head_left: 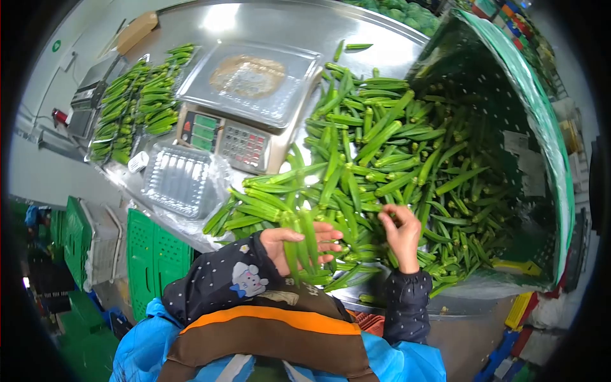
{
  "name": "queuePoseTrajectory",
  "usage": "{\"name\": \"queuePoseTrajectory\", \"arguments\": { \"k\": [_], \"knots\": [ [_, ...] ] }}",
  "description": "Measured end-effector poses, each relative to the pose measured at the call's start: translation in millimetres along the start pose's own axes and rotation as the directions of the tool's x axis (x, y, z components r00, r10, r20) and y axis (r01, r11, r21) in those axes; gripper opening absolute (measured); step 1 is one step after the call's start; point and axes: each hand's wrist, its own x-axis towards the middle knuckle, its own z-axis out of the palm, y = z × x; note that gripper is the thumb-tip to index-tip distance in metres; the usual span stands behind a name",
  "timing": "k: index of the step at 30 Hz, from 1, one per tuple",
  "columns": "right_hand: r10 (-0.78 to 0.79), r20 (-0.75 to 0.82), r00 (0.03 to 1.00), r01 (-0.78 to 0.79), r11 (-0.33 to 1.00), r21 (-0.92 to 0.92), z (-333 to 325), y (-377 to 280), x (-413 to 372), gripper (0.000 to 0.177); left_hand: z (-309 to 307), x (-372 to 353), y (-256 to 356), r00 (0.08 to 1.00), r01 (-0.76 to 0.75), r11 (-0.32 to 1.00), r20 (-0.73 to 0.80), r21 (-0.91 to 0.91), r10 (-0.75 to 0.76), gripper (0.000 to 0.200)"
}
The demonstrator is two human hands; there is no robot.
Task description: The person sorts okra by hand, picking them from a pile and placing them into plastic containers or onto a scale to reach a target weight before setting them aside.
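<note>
My left hand [287, 247] is palm up near the table's front edge, with several green okra pods [307, 237] lying across the palm between thumb and fingers. To its right, my right hand [403, 237] hovers at the front of the large okra pile [375, 153]. Its fingers are bent, with thumb and forefinger a little apart and no pod visible between them. A smaller bunch of okra [258, 207] lies left of my left hand, most stems pointing the same way.
Beyond the bunch stands a digital scale [245, 143] with a clear tray [254, 83] on top. Empty clear plastic containers [178, 178] sit at its left, near filled okra packs [156, 99]. A tipped green crate [503, 57] with a plastic liner spills okra from the right.
</note>
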Motion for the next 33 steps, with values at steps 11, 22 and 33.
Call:
{"name": "queuePoseTrajectory", "arguments": {
  "k": [11, 22, 33],
  "knots": [
    [-0.222, 0.090, 0.971, 0.235, 0.816, -0.528, -12.8, 8.4, 60.9, 0.031, -8.4, 3.7, -3.8, 0.991, -0.044, 0.980, -0.118, 0.194, 0.068, 0.033],
    [0.316, 0.602, 0.733, -0.679, 0.403, 0.614, -5.3, -56.2, -2.2, 0.023, 5.8, 49.2, -1.1, 0.996, 0.084, 0.984, -0.050, 0.159, -0.076, 0.054],
    [0.432, 0.216, 0.876, -0.464, 0.628, 0.625, -14.4, -54.5, -10.0, 0.013, -6.7, 40.7, -20.8, 0.969, 0.058, 0.979, -0.247, 0.195, -0.008, 0.031]
  ]
}}
